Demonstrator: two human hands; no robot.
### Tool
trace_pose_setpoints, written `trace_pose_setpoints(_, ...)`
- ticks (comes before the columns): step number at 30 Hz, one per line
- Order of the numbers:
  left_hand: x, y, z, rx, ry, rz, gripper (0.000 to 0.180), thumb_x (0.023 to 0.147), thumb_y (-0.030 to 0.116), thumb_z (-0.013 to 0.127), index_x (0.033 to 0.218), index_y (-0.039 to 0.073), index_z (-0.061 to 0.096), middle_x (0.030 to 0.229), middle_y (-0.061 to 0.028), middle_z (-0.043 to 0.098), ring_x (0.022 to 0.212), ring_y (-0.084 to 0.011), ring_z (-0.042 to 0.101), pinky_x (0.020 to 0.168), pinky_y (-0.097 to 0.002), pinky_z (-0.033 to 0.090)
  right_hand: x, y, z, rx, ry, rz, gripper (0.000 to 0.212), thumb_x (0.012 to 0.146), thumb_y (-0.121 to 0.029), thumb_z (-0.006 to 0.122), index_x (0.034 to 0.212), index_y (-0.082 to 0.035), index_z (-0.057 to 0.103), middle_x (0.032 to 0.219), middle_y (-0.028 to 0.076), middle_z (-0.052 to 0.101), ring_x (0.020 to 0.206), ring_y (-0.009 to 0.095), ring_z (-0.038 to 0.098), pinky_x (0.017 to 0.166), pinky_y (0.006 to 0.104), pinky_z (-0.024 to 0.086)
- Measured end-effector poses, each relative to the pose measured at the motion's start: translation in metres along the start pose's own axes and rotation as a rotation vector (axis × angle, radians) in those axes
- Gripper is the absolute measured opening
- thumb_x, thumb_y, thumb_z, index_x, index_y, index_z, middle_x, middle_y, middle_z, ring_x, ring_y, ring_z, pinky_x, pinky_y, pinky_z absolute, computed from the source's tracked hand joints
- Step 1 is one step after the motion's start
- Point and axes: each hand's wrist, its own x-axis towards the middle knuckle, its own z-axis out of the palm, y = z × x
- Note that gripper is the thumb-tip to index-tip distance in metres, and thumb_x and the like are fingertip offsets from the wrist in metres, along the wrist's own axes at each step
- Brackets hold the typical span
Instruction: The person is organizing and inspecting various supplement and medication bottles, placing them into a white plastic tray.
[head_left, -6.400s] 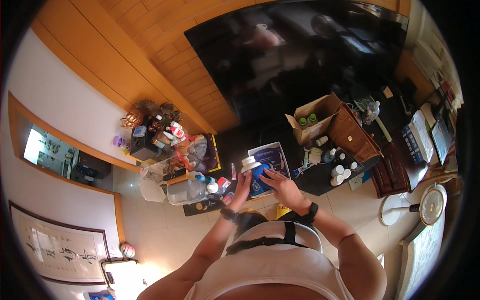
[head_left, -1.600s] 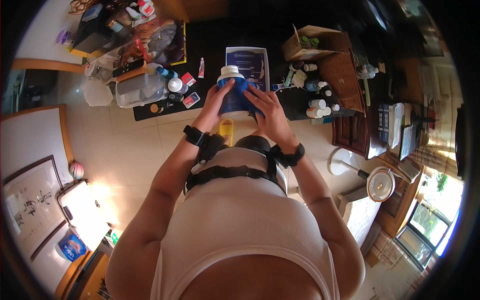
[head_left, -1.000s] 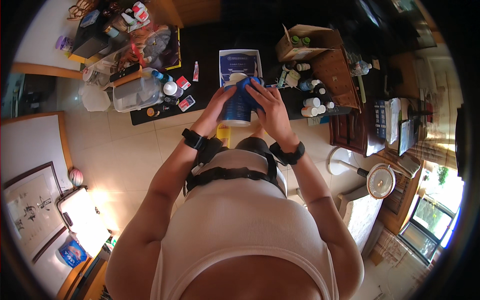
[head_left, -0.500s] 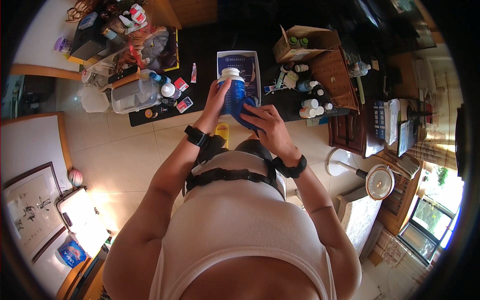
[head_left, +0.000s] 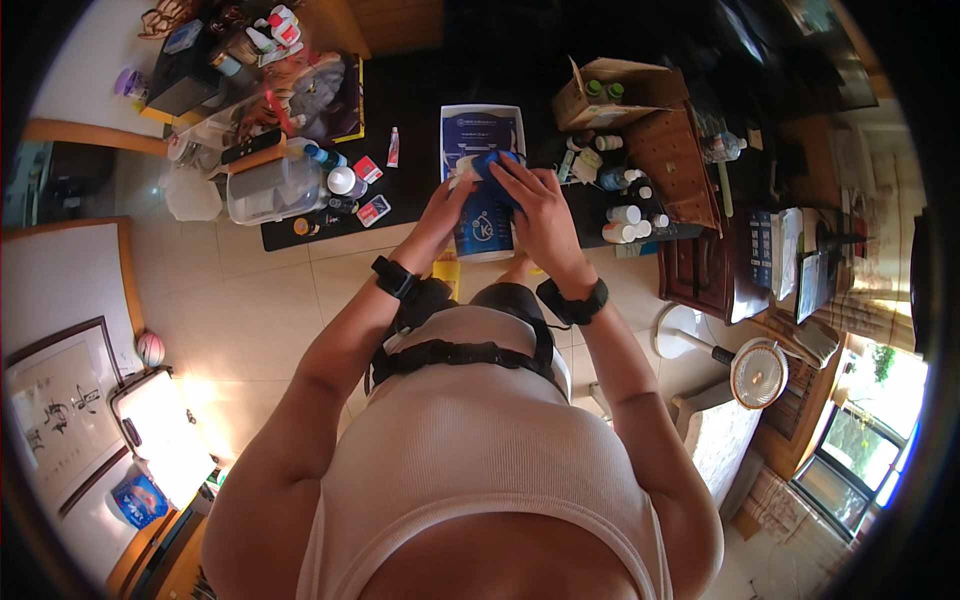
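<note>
A bottle (head_left: 485, 228) with a blue label, white mark and pale base edge is held upright in front of me. My left hand (head_left: 442, 217) grips its upper left side, fingers wrapped near the white top. My right hand (head_left: 545, 212) presses a blue cloth (head_left: 500, 178) over the bottle's upper right part, fingers bent on the cloth. Much of the bottle's neck is hidden by the cloth and fingers. Behind the bottle lies a white-edged flat box (head_left: 482, 128) with a blue printed surface, on the black table (head_left: 410, 190).
To the left are a clear plastic bin (head_left: 270, 190), a white-capped bottle (head_left: 345, 182), small boxes and a tube (head_left: 393, 147). On the right stand several white bottles (head_left: 622, 232), a cardboard box (head_left: 620, 95) with green-capped bottles, and a fan (head_left: 757, 373). A yellow slipper (head_left: 447, 272) shows below.
The bottle has come lower and shows more of its label front. The right hand has moved up with the blue cloth, from the bottle's lower right side to near its top.
</note>
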Motion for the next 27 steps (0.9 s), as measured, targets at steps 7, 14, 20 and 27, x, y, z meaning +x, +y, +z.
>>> trace_pose_setpoints(7, 0.008, 0.007, -0.01, 0.04, 0.231, 0.037, 0.058, 0.093, 0.053, 0.059, 0.121, 0.003, 0.052, 0.105, -0.0079, 0.062, 0.088, -0.0115, 0.063, 0.074, -0.0255, 0.053, -0.015, -0.018, -0.004, -0.017, -0.148, -0.077, 0.06, 0.068, 0.01, 0.053, 0.122, -0.013, 0.066, 0.137, 0.006, 0.055, 0.1, 0.032, 0.051, 0.092, 0.0367, 0.049)
trace_pose_setpoints(14, 0.015, 0.015, -0.014, 0.055, 0.106, 0.155, 0.052, 0.095, 0.048, 0.057, 0.123, 0.005, 0.049, 0.108, -0.009, 0.063, 0.092, -0.0126, 0.063, 0.077, -0.0272, 0.053, -0.033, -0.023, -0.002, -0.05, -0.178, -0.055, 0.058, 0.068, 0.008, 0.057, 0.122, -0.013, 0.065, 0.135, 0.005, 0.057, 0.099, 0.029, 0.053, 0.09, 0.035, 0.049)
trace_pose_setpoints(20, 0.003, 0.019, -0.007, -0.037, -0.101, 0.066, 0.045, 0.098, 0.039, 0.055, 0.125, 0.004, 0.055, 0.106, -0.0057, 0.067, 0.095, -0.013, 0.066, 0.082, -0.0276, 0.054, -0.012, -0.014, -0.006, -0.019, -0.052, 0.015, 0.068, 0.065, 0.014, 0.052, 0.127, -0.01, 0.061, 0.138, 0.009, 0.054, 0.103, 0.034, 0.051, 0.094, 0.0398, 0.047)
trace_pose_setpoints(27, 0.002, 0.015, -0.002, -0.198, -0.176, -0.041, 0.056, 0.099, 0.05, 0.047, 0.131, 0.004, 0.051, 0.113, -0.0091, 0.065, 0.1, -0.0156, 0.067, 0.081, -0.0295, 0.059, 0.006, -0.014, 0.0, -0.03, -0.05, -0.016, 0.069, 0.064, 0.015, 0.049, 0.127, -0.012, 0.062, 0.138, 0.008, 0.054, 0.101, 0.033, 0.051, 0.093, 0.0399, 0.048)
